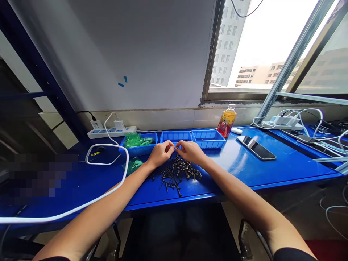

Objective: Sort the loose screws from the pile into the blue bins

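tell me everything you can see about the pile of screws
The pile is a loose, tangled heap of dark, metallic-looking screws with slim shanks and small heads, some glinting. It lies directly on the blue table, nearer than the middle bin, with stragglers towards the near edge. Both hands meet at its far side; contact is unclear.

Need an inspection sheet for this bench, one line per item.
Surface: blue table, glossy, glare at right
Work items: dark screws heaped loose; left bin holds green bags; middle bin, contents unclear; right bin, a few small pieces
Clutter: phone, bottle
Grip: left hand and right hand pinched, nearly meeting above screws; anything held too small to identify
Cables: white cable passes in front of left forearm; power strips at left and right
Surroundings: wall, window; co-workers, nothing seen
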`<action>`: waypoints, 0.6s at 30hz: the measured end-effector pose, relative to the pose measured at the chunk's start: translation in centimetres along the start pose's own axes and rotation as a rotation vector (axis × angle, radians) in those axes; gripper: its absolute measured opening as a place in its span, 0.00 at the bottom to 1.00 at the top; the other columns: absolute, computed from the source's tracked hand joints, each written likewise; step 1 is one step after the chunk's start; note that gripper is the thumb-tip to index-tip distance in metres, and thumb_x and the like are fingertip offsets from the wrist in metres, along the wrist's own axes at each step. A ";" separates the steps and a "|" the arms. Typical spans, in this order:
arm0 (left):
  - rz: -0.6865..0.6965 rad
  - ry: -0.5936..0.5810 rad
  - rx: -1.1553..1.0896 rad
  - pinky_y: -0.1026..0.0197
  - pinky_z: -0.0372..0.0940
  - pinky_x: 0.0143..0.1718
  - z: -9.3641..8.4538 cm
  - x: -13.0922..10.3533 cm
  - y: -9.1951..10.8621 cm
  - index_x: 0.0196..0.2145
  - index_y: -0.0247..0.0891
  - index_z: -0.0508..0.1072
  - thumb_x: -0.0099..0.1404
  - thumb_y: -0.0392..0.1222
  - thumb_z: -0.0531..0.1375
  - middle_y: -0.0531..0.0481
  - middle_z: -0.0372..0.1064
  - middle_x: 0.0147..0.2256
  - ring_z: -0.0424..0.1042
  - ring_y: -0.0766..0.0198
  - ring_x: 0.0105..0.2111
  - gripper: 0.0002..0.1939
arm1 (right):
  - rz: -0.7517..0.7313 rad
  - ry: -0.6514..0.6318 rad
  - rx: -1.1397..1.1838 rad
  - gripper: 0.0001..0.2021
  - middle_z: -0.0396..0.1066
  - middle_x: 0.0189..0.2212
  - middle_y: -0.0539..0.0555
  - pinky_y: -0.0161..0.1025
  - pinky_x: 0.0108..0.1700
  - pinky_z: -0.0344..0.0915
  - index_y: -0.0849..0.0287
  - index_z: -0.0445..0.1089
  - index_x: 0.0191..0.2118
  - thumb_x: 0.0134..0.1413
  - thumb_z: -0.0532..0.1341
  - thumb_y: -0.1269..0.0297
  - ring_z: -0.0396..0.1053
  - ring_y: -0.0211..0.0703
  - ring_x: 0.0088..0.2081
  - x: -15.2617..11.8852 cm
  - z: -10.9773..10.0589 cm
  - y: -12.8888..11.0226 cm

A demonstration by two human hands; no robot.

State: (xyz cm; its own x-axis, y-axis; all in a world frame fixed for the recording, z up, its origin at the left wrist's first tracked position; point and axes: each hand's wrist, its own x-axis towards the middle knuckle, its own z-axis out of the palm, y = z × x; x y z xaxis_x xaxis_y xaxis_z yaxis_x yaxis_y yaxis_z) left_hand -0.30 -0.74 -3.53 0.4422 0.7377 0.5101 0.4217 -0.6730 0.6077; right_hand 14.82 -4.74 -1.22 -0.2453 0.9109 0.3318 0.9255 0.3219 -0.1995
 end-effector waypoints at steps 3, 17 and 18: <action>-0.002 -0.003 0.003 0.66 0.54 0.22 -0.1 0.0 0.1 0.26 0.37 0.68 0.57 0.43 0.52 0.57 0.59 0.16 0.58 0.69 0.17 0.09 | 0.002 0.003 -0.008 0.09 0.72 0.26 0.50 0.33 0.30 0.52 0.60 0.69 0.43 0.57 0.58 0.64 0.68 0.38 0.30 0.0 0.0 0.0; -0.007 -0.069 0.012 0.66 0.53 0.22 -0.1 0.0 0.1 0.25 0.37 0.66 0.59 0.43 0.50 0.57 0.59 0.17 0.58 0.69 0.18 0.10 | -0.025 -0.007 -0.020 0.09 0.72 0.26 0.50 0.33 0.30 0.52 0.60 0.69 0.43 0.57 0.58 0.66 0.68 0.37 0.30 0.0 0.1 0.1; -0.006 -0.073 0.009 0.66 0.53 0.22 -0.1 0.0 0.1 0.25 0.37 0.66 0.59 0.44 0.50 0.57 0.60 0.17 0.59 0.69 0.18 0.10 | -0.026 -0.005 -0.021 0.10 0.72 0.26 0.51 0.33 0.30 0.52 0.61 0.69 0.44 0.57 0.58 0.66 0.68 0.38 0.30 0.0 0.1 0.1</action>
State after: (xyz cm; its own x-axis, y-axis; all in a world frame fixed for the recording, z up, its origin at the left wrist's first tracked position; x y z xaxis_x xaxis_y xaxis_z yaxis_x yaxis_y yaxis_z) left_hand -0.36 -0.83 -3.43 0.4965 0.7359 0.4604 0.4315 -0.6694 0.6047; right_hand 14.88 -4.69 -1.35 -0.2708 0.9037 0.3318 0.9246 0.3401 -0.1717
